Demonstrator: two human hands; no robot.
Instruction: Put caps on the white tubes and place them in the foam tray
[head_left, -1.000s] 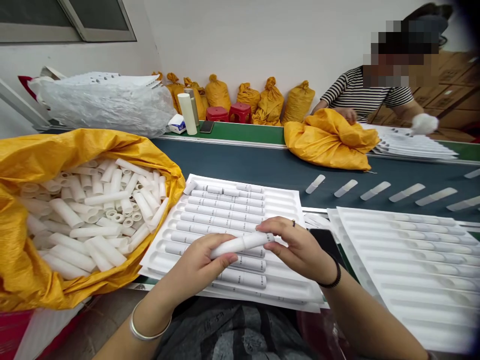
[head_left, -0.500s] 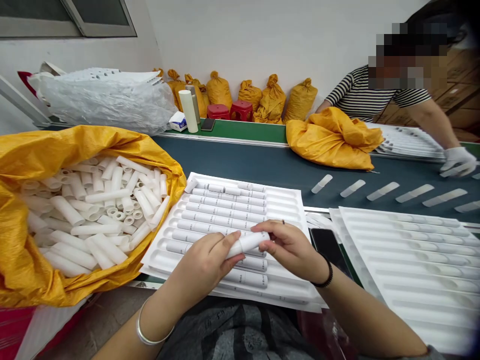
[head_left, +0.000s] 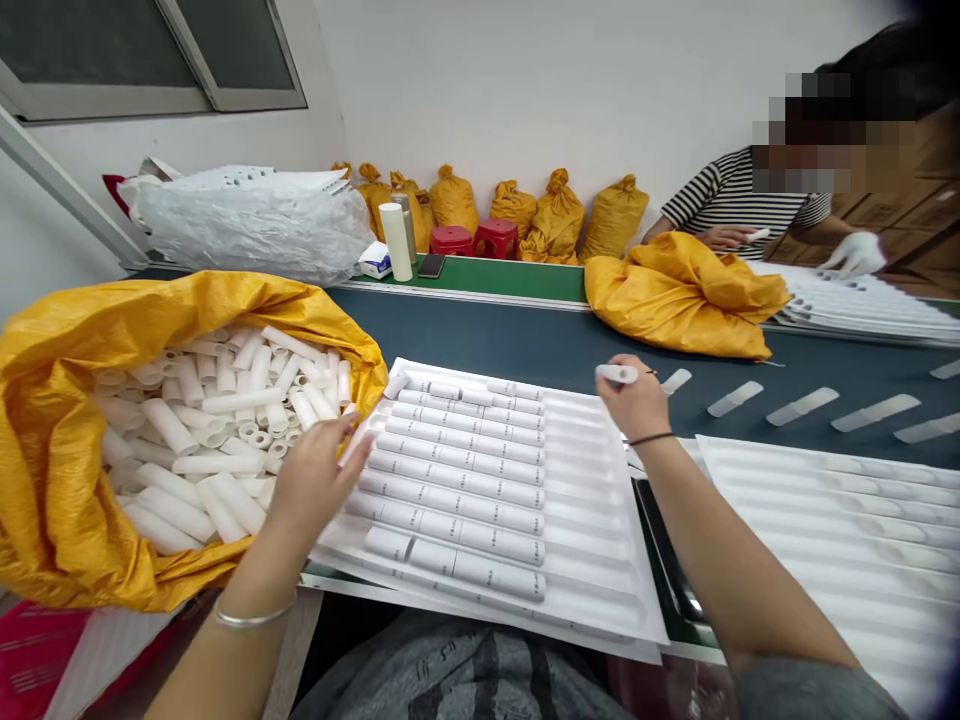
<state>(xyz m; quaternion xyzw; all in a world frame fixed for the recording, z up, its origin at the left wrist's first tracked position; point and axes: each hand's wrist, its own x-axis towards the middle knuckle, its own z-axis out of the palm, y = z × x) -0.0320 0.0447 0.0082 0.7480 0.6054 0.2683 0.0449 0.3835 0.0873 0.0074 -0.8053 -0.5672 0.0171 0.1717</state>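
My left hand (head_left: 319, 475) has its fingers apart with nothing in them, between the yellow sack (head_left: 82, 310) and the left edge of the white tray (head_left: 592, 560). The sack is full of loose white tubes (head_left: 225, 400). Rows of printed white tubes (head_left: 457, 460) lie in the tray's grooves; its right part shows bare grooves. My right hand (head_left: 634, 395) is over the near edge of the dark belt (head_left: 495, 325), beyond the tray, with its fingers closed on a white tube (head_left: 616, 374) seen nearly end-on.
White pieces (head_left: 735, 398) lie spaced along the belt at right. A second tray (head_left: 795, 530) with pieces stands at right, a phone (head_left: 664, 550) beside it. Across the belt are a folded yellow sack (head_left: 682, 295) and a person's gloved hand (head_left: 856, 255) over stacked white trays (head_left: 862, 300).
My hands have parted: the left moved left and opened, the right moved up and right with a white tube. The co-worker's gloved hand moved from the belt back to the stacked trays.
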